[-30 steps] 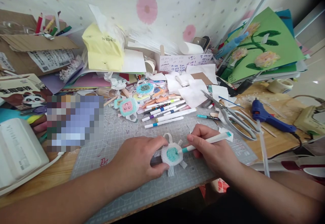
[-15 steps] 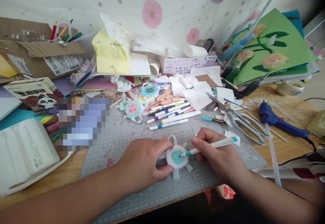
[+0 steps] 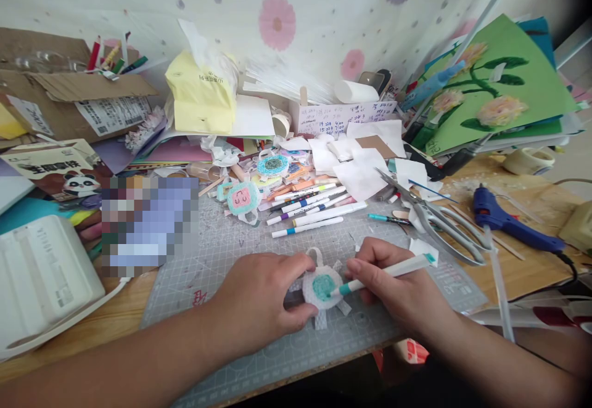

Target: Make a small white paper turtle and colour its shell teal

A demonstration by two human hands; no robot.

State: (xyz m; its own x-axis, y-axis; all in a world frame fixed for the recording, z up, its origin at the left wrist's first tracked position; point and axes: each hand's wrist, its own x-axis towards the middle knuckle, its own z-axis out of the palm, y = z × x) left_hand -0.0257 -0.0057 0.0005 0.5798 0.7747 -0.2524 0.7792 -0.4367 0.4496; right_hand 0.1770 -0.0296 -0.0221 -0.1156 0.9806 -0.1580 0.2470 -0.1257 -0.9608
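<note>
My left hand (image 3: pixel 264 294) is closed on the left edge of a small white textured craft piece (image 3: pixel 324 286), thumb below and fingers above. The piece has a rounded teal centre, a loop on top and short strips sticking out, and it rests on a grey cutting mat (image 3: pixel 203 244). In my right hand (image 3: pixel 400 294) is a white marker (image 3: pixel 395 268) with a teal band and end, held like a pen. Its tip meets the lower right edge of the teal area. My left fingers hide part of the piece's left side.
Several white markers (image 3: pixel 314 225) lie behind my hands, beside a finished-looking craft piece with a pink face (image 3: pixel 241 198). To the right are large scissors (image 3: pixel 432 217) and a blue glue gun (image 3: pixel 513 223). A white power adapter (image 3: pixel 46 278) and a panda box (image 3: pixel 69 171) stand left.
The marker tip has shifted slightly downward over the teal centre, and my right hand has tipped a little with it. My left hand keeps its hold on the craft piece.
</note>
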